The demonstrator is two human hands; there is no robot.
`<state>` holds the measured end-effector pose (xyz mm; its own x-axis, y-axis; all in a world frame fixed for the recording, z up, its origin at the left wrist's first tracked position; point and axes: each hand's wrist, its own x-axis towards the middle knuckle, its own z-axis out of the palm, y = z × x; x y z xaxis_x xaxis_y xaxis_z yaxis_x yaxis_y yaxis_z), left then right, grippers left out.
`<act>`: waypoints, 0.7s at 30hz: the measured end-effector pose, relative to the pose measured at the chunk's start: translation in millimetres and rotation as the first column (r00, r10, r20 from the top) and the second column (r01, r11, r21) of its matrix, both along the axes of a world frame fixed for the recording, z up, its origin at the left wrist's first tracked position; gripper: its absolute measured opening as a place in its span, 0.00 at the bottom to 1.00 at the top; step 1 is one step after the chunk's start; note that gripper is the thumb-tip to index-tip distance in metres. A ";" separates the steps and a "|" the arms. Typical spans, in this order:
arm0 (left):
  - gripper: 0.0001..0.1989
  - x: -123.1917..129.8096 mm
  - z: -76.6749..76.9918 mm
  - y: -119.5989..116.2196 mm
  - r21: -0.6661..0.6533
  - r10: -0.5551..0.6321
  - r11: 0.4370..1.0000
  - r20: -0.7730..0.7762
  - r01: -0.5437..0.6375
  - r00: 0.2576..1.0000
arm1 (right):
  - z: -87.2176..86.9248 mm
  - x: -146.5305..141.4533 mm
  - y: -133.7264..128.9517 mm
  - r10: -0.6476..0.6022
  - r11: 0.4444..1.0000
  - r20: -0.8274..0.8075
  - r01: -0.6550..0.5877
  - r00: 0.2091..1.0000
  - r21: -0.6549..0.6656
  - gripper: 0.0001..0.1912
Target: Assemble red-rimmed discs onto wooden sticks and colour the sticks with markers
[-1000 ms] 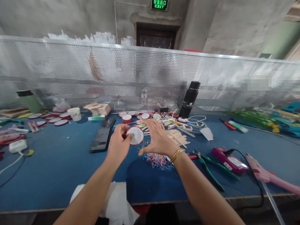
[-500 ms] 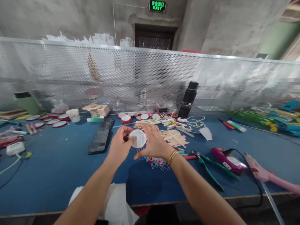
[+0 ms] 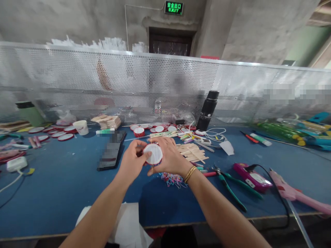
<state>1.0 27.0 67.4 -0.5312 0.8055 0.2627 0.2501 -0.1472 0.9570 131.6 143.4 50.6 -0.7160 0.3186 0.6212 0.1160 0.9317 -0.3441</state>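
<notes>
A round white disc with a red rim is held up over the middle of the table. My left hand pinches its left edge, the thumb lying on the white face. My right hand curves round its right side, with a thin thread or stick showing between thumb and fingers. Below the right hand lies a tangle of coloured threads. Wooden sticks are spread just beyond my right wrist. More red-rimmed discs lie behind my hands.
A phone and paper cup are at left. A black bottle stands at the back. On the right are green-handled pliers, a purple device with a cable, and a pink glue gun. A perforated metal screen borders the table.
The disc has shifted slightly to the right and turned a little between my hands. Both hands stay in nearly the same place.
</notes>
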 end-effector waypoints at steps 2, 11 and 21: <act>0.16 -0.4 0.1 -0.5 0.006 -0.032 0.999 -0.003 0.032 0.999 | 0.9 0.4 -0.3 0.008 1.000 -0.008 -0.008 1.000 -0.001 0.56; 0.14 -2.0 -3.7 -1.8 0.029 -0.020 0.999 -0.029 0.021 0.999 | 2.0 -0.5 -1.0 0.016 1.000 -0.019 -0.016 1.000 -0.001 0.54; 0.16 -0.8 -2.1 -1.5 0.046 -0.028 0.999 0.048 0.026 0.998 | 4.4 0.4 -5.0 0.017 1.000 -0.027 -0.017 0.999 0.006 0.52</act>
